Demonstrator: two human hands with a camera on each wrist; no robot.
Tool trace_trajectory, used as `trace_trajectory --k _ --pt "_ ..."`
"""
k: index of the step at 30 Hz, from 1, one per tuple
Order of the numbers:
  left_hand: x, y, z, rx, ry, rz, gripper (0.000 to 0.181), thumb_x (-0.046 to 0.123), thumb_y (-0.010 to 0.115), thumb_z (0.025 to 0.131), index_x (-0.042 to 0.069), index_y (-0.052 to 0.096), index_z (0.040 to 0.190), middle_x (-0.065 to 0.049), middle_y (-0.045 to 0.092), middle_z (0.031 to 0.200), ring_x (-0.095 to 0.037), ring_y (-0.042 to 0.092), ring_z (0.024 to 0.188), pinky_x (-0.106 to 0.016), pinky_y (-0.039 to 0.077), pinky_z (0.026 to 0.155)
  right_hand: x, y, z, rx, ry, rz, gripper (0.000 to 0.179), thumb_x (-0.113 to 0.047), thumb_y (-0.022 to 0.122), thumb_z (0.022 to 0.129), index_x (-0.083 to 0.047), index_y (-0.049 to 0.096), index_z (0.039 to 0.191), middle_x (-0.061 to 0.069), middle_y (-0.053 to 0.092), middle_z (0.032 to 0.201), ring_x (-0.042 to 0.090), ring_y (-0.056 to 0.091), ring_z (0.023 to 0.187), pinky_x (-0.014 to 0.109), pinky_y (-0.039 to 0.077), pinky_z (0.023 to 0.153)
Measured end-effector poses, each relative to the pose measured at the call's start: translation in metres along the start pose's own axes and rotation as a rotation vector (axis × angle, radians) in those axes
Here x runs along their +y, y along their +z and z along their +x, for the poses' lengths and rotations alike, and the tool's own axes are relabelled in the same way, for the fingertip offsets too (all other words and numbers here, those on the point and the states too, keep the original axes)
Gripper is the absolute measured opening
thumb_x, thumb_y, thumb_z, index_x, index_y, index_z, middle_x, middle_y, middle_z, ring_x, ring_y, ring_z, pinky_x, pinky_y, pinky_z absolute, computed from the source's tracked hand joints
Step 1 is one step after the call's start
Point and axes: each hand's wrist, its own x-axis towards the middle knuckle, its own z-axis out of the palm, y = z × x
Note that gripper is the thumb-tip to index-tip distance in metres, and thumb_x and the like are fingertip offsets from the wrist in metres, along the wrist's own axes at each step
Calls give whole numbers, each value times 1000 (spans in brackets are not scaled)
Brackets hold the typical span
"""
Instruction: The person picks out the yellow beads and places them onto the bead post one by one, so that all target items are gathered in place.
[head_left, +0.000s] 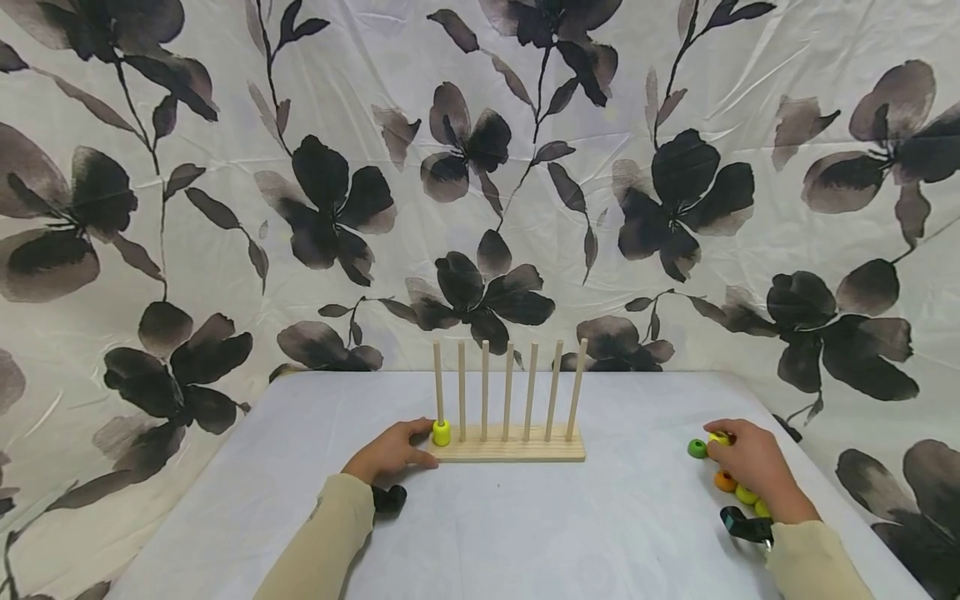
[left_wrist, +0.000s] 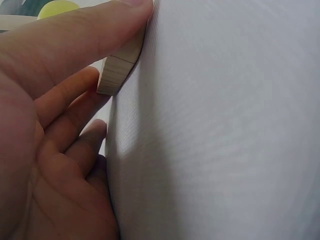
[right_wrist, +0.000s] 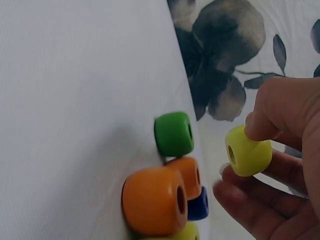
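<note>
A wooden peg stand point(head_left: 510, 452) with a row of several upright pegs stands on the white-covered table. Around its leftmost peg, low down by the base, sits yellow beadwork point(head_left: 441, 433); whether it is one bead or more is hard to tell. My left hand point(head_left: 393, 452) grips the stand's left end, thumb along the front, fingers behind. Over at the right, my right hand point(head_left: 753, 458) pinches a yellow bead point(right_wrist: 248, 151) between thumb and fingers, its hole showing in the right wrist view. That bead is held up off the table, beside a green bead point(right_wrist: 174, 134).
Near my right hand lie loose beads: an orange bead point(right_wrist: 154, 201), a second orange one behind it, a blue bead point(right_wrist: 198, 205) and yellow beads point(head_left: 746, 494). The table's right edge point(head_left: 817, 475) runs close by. A floral cloth point(head_left: 480, 208) hangs behind the table.
</note>
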Motion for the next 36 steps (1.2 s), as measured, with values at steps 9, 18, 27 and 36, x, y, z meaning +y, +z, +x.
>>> trace_trajectory --k 9,18,27,36 --pt "-3 0 2 0 7 -17 85 32 86 69 17 48 144 -11 37 155 -37 29 145 -60 23 116 -17 6 -2 17 -31 24 39 -18 58 87 -3 62 123 26 57 125 35 55 97 46 51 78" --pt "-2 0 2 6 2 -2 85 34 86 69 18 48 144 -11 38 155 -37 29 145 -61 23 116 -32 11 -2 8 -61 58 39 -17 60 87 -4 63 124 26 56 131 42 53 113 58 46 93" --pt "-2 0 2 3 3 -6 85 33 86 69 17 49 143 -11 38 154 -37 29 145 -61 24 115 -45 18 -5 45 -143 61 32 -12 58 90 -3 66 119 23 61 126 40 59 110 53 53 88" --pt "-3 1 3 4 14 -14 84 31 86 69 18 49 143 -12 38 154 -37 29 145 -61 24 116 -60 21 -6 29 -181 57 29 -9 59 91 -4 66 119 22 63 123 37 62 105 46 57 83"
